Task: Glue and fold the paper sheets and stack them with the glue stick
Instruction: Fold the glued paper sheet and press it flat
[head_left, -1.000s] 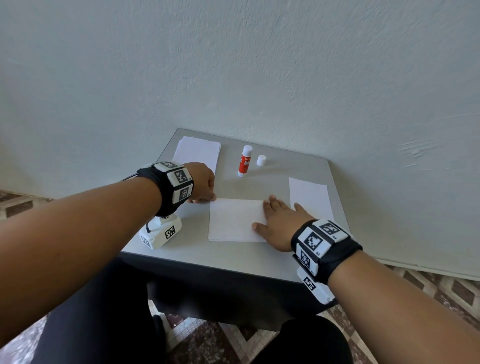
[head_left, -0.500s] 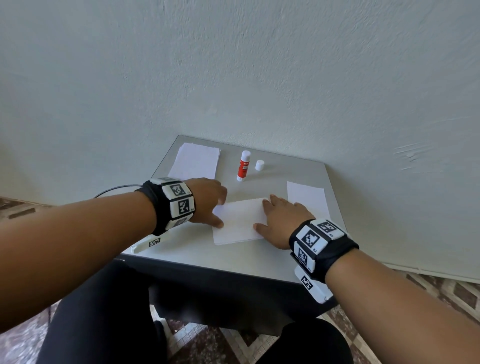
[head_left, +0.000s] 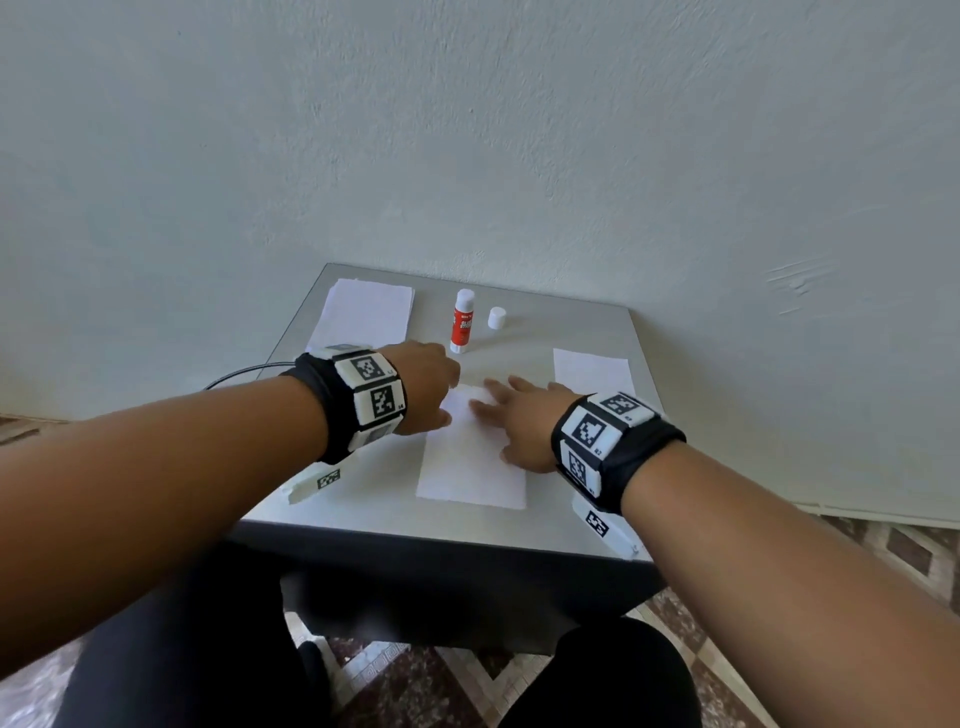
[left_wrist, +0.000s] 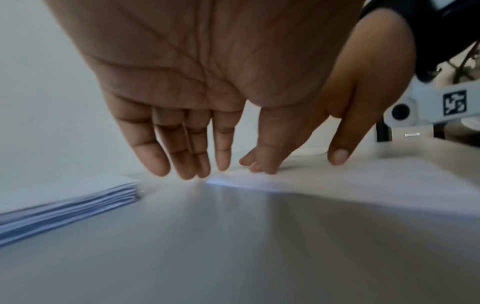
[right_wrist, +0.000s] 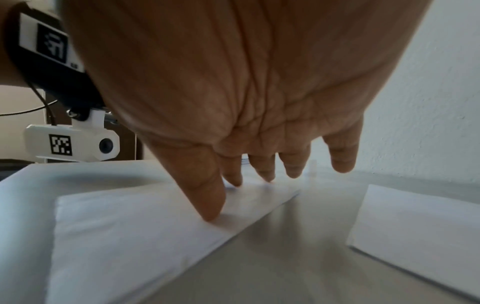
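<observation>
A white paper sheet (head_left: 467, 460) lies lengthwise toward me at the middle of the grey table (head_left: 582, 525). My left hand (head_left: 428, 387) reaches its far left corner, fingers straight with the tips down at the paper's edge (left_wrist: 221, 181). My right hand (head_left: 511, 418) lies flat on the sheet's right side, thumb and fingers pressing on the paper (right_wrist: 130, 226). The red-and-white glue stick (head_left: 462, 322) stands uncapped at the back, its white cap (head_left: 496, 318) just to its right.
A stack of white sheets (head_left: 369, 314) sits at the back left corner, seen close by in the left wrist view as a stack (left_wrist: 64, 199). A folded white sheet (head_left: 592, 371) lies at the right (right_wrist: 415, 222). A wall closes off the table's far side.
The sheet has turned from lying crosswise to lying lengthwise toward me. My left hand came in from the left onto its far corner, and my right hand swung with the paper.
</observation>
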